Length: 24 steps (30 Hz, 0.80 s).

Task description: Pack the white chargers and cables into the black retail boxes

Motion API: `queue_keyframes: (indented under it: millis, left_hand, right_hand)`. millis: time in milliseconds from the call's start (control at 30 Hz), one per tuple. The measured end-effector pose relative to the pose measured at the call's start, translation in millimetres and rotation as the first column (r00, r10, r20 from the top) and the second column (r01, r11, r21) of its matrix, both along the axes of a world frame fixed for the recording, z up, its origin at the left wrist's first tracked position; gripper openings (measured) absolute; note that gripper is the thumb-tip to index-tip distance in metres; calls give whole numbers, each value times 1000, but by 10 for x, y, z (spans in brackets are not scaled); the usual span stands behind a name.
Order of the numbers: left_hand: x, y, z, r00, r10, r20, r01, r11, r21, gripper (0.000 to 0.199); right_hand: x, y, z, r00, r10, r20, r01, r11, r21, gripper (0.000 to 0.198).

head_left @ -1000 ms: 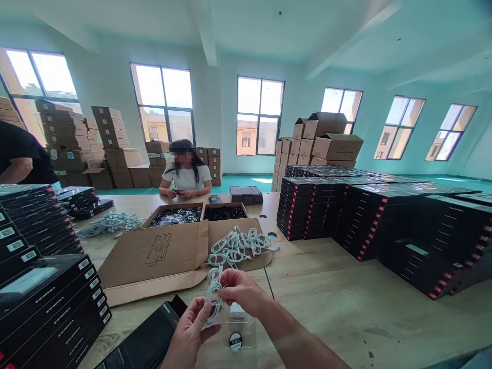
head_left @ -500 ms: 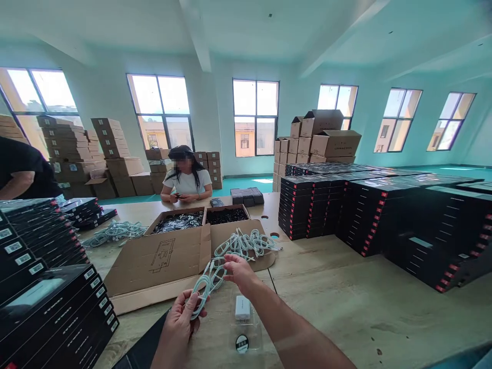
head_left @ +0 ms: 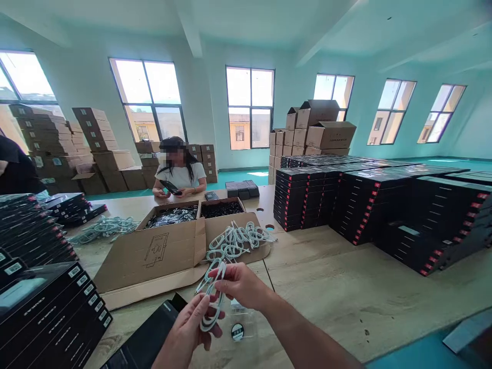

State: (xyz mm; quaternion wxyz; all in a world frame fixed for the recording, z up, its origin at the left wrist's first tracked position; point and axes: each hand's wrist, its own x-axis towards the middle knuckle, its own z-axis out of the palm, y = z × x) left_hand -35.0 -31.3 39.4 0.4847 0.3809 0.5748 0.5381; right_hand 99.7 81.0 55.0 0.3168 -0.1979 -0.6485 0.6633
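A coiled white cable (head_left: 210, 322) is held between my two hands above the table. My left hand (head_left: 192, 328) is closed around the lower loop of the coil. At the upper end, my right hand (head_left: 234, 282) pinches the cable strands between thumb and fingers. Just beyond lies a pile of white cables (head_left: 240, 238) on a cardboard flap (head_left: 253, 256). Below my right hand sits a clear plastic tray (head_left: 248, 328) with a round black-and-white item (head_left: 237, 332) in it; my hand partly hides a white block there. A black box (head_left: 149, 333) lies partly under my left forearm.
Stacks of black boxes stand at left (head_left: 49, 318) and right (head_left: 357, 210). An open carton (head_left: 172, 202) holds small wrapped parts, with black parts beside it. More white cables (head_left: 107, 228) lie at left. A co-worker (head_left: 180, 174) sits across the table holding a dark object.
My right hand has come down to the coil and now grips its upper end. My left hand has shifted slightly right with the cable. The co-worker has raised a dark object.
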Motion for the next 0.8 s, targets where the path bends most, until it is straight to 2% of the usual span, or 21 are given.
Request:
queue_keyframes:
  millis: [33, 100, 167, 267, 367, 500, 567, 600, 633, 667, 700, 733, 800]
  left_hand:
    - [33, -6, 19, 997, -51, 57, 52, 998, -27, 66]
    - [102, -12, 45, 990, -73, 119, 75, 997, -15, 62]
    - [160, -13, 51, 986, -8, 164, 9, 1000, 0, 61]
    - [212, -21, 39, 969, 105, 225, -89, 993, -79, 65]
    - [239, -42, 32, 959, 125, 253, -95, 987, -127, 67]
    - [253, -76, 47, 948, 144, 284, -114, 986, -122, 67]
    - [245, -79, 45, 974, 85, 210, -67, 994, -89, 62]
    - [238, -75, 37, 986, 64, 153, -53, 996, -78, 60]
    - [231, -68, 23, 993, 66, 97, -59, 996, -73, 60]
    - [224, -57, 4, 996, 83, 44, -79, 994, -71, 60]
    - [217, -45, -18, 995, 101, -8, -101, 993, -62, 59]
    - [210, -32, -40, 992, 108, -59, -111, 993, -49, 58]
    - [191, -10, -76, 982, 101, -157, -104, 994, -14, 54]
  right_hand:
    - [16, -22, 18, 1000, -12, -11, 12, 1000, 13, 37]
    - [29, -70, 39, 994, -95, -45, 97, 994, 42, 29]
    - [28, -114, 41, 975, -206, -85, 211, 976, 50, 28]
    - [26, -156, 16, 936, -319, -149, 327, 944, 33, 31]
    - [34, -161, -26, 911, -376, -171, 383, 924, 8, 33]
    - [84, -127, -83, 915, -376, -147, 377, 926, -24, 33]
    - [142, -112, -88, 901, -421, -105, 427, 903, 45, 29]
    - [179, -109, -77, 876, -477, -74, 483, 865, 137, 35]
    - [219, -110, -56, 835, -548, -47, 538, 797, 274, 48]
    - [259, -113, -23, 786, -617, -31, 564, 696, 445, 62]
    - [296, -120, 22, 743, -669, -26, 535, 570, 623, 68]
    - [328, -130, 78, 718, -695, -26, 452, 437, 778, 63]
    - [370, -156, 215, 723, -691, 8, 191, 211, 959, 30]
